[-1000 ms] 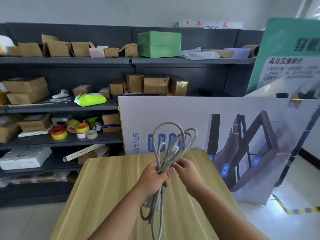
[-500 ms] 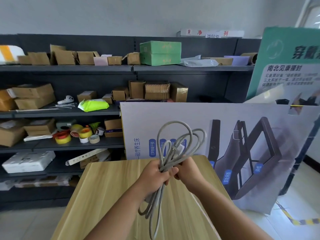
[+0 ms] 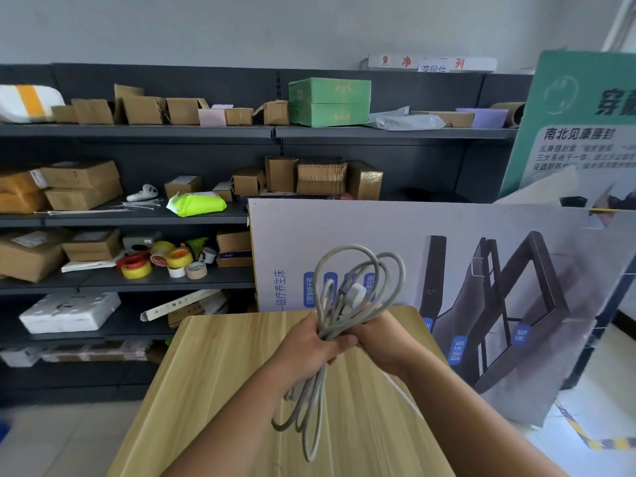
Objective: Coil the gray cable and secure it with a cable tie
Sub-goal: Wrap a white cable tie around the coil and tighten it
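Both forearms bare, reaching forward above the tabletop (image 3: 213, 366). Left hand (image 3: 304, 346) fisted, grip closed around the gray cable (image 3: 347, 270) bundle. Right hand (image 3: 378, 339) touching the left, fingers curled on the same bundle.

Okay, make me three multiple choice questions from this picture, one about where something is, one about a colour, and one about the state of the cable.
1. Where is the bright green packet?
A. on the wooden table
B. on a shelf at left
C. on the floor

2. What colour is the stacked box on the top shelf?
A. green
B. red
C. black

3. How is the gray cable held?
A. flat on the table
B. hanging from a shelf
C. bunched in both hands

Answers: 1 B, it lies on the dark shelf; 2 A, both layers are green; 3 C, left hand and right hand grip it above the table.
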### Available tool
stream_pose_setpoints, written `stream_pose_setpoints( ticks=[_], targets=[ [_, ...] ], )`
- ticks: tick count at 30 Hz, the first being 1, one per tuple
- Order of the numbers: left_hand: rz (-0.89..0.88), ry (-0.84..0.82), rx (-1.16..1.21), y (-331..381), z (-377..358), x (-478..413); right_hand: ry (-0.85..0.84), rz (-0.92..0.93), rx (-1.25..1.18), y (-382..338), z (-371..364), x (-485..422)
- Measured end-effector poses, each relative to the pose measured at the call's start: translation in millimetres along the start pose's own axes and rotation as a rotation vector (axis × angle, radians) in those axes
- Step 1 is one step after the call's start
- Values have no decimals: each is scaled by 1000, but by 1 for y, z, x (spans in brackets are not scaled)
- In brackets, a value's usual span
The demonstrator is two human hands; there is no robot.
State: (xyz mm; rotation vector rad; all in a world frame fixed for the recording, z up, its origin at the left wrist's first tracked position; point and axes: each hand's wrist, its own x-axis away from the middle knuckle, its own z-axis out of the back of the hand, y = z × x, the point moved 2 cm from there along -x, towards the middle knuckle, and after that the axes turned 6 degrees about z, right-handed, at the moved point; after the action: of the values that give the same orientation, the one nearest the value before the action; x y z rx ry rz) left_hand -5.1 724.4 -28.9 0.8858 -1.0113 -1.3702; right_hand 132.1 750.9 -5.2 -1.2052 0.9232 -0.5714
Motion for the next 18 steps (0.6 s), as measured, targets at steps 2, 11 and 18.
stream_pose_setpoints(
  ticks=[2,11,18],
  targets=[
    [16,-34,35,0,0,1,34,-5,113,2,0,-1],
    [-18,-156,135,4,-1,6,170,-5,201,13,3,1],
    [-13,-126,179,2,-7,9,36,-42,88,6,7,2]
  ],
)
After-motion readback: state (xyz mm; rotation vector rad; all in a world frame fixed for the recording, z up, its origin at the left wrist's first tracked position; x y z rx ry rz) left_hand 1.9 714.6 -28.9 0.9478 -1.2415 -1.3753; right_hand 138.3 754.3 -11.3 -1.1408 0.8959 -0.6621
